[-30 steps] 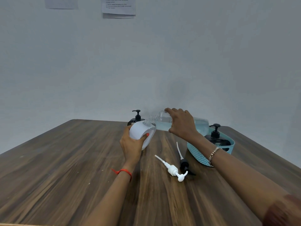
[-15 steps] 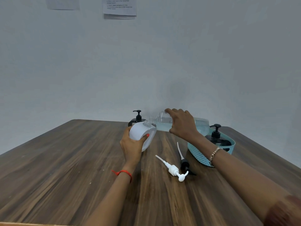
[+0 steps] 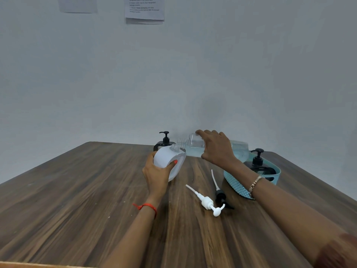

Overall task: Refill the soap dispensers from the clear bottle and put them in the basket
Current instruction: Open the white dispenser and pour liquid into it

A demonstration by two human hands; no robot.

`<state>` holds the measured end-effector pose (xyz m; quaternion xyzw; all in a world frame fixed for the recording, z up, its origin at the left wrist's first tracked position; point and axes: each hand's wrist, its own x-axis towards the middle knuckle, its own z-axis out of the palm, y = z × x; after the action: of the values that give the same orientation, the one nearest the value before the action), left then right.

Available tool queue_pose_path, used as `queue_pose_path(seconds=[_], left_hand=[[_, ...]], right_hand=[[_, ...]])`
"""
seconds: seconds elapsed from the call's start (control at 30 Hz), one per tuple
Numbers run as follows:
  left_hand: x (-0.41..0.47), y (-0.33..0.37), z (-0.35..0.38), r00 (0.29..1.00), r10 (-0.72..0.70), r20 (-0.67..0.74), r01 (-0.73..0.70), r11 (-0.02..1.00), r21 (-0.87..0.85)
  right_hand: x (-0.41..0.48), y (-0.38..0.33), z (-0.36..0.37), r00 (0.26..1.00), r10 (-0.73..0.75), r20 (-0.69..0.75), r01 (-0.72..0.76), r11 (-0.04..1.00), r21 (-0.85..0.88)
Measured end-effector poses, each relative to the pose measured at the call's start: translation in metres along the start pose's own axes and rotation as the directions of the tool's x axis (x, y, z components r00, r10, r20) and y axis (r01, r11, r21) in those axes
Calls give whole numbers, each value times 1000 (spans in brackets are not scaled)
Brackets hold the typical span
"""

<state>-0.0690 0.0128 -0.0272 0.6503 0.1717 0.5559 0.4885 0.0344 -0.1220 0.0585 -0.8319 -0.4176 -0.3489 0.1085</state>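
Observation:
My left hand [image 3: 157,175] grips a white soap dispenser [image 3: 167,157], tilted with its open neck toward the right. My right hand [image 3: 218,147] holds the clear bottle [image 3: 193,145] on its side, its mouth touching the dispenser's neck, with pale liquid inside. A black dispenser [image 3: 163,142] stands behind the white one, partly hidden. Another black dispenser [image 3: 257,163] stands in the teal basket [image 3: 237,185] at the right. Two loose pumps lie on the table: a white pump [image 3: 207,203] and a black pump [image 3: 219,192].
The wooden table [image 3: 77,200] ends at a plain wall behind the bottles. Two paper sheets [image 3: 144,8] hang high on the wall. The basket sits near the table's right edge.
Both hands hold nearly the same pose. The white dispenser and the clear bottle have barely shifted while their mouths stay together.

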Motion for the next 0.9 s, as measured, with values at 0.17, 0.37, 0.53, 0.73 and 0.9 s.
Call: queue_pose_path(seconds=[0.17, 0.37, 0.53, 0.73, 0.9], left_hand=[[-1, -2, 0, 1000, -4, -2, 4, 1000, 4], [0, -3, -1, 1000, -17, -4, 17, 1000, 1], [-1, -1, -1, 1000, -25, -12, 25, 1000, 10], [-1, -3, -2, 999, -35, -13, 35, 999, 12], [-1, -1, -3, 999, -37, -7, 37, 999, 11]], right_hand=[[0, -1, 0, 1000, -7, 4, 7, 1000, -18], [1, -2, 0, 1000, -13, 12, 13, 1000, -25], [1, -3, 1, 1000, -19, 8, 19, 1000, -16], [1, -4, 0, 1000, -22, 10, 22, 1000, -18], [2, -4, 0, 1000, -23, 15, 23, 1000, -21]])
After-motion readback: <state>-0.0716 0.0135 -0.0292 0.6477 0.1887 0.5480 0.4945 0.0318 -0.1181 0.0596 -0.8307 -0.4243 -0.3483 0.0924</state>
